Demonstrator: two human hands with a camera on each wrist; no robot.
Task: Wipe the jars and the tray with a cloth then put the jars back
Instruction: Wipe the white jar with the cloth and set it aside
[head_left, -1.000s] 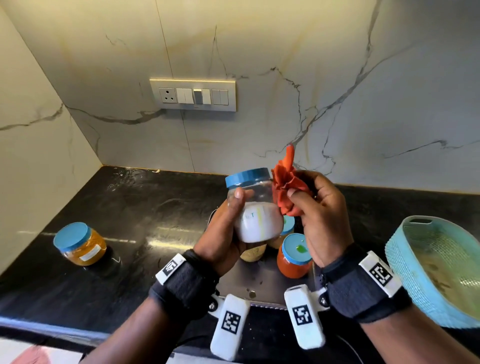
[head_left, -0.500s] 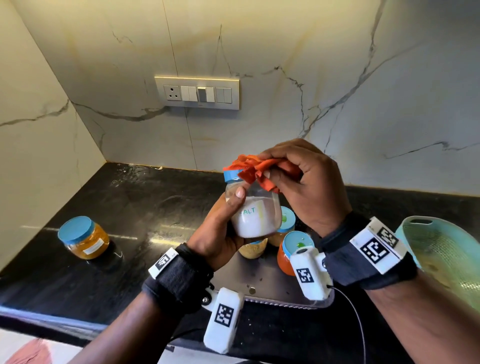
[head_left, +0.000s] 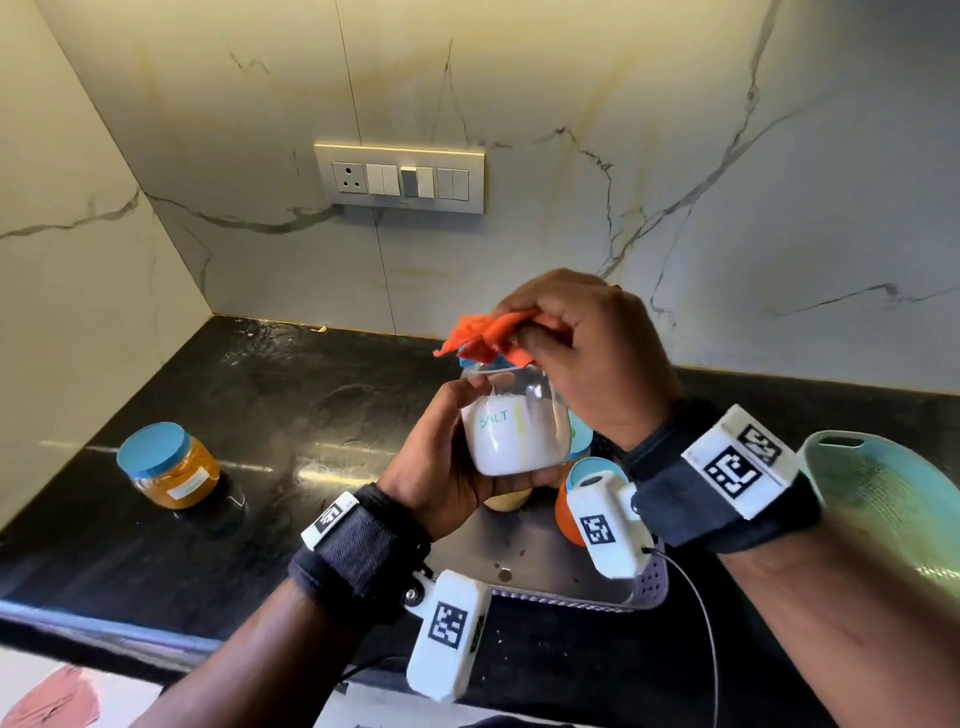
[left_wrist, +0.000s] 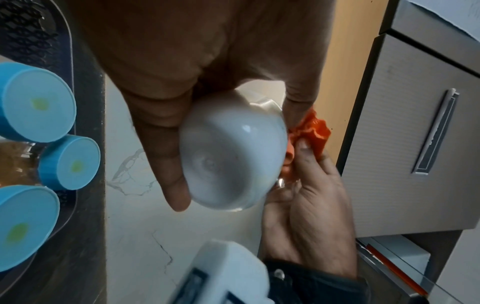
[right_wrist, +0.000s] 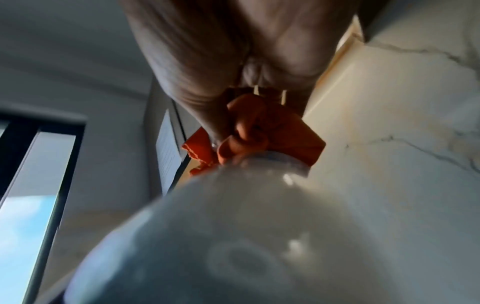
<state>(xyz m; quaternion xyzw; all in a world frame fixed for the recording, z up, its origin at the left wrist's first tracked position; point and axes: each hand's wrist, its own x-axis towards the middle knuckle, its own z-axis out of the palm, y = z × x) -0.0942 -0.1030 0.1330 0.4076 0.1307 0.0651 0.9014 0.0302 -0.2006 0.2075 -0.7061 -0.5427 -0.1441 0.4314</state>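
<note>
Head view: left hand (head_left: 447, 462) grips salt jar (head_left: 514, 436) above tray (head_left: 535, 545); right hand (head_left: 587, 343) pinches orange cloth (head_left: 483, 332) on lid. Lid-wiping step; next, probably the sides.

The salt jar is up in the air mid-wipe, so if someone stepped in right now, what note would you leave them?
Left hand grips the salt jar above the tray.
Right hand pinches the orange cloth and presses it on the jar's blue lid.
One yellow-filled jar stands off the tray on the black counter, to the left. Three blue-lidded jars sit in the tray.
Done: apparently only the yellow jar is out; whether it was wiped, I cannot tell.
Left: finish the salt jar, wipe the remaining jars and tray, put all jars back.
</note>
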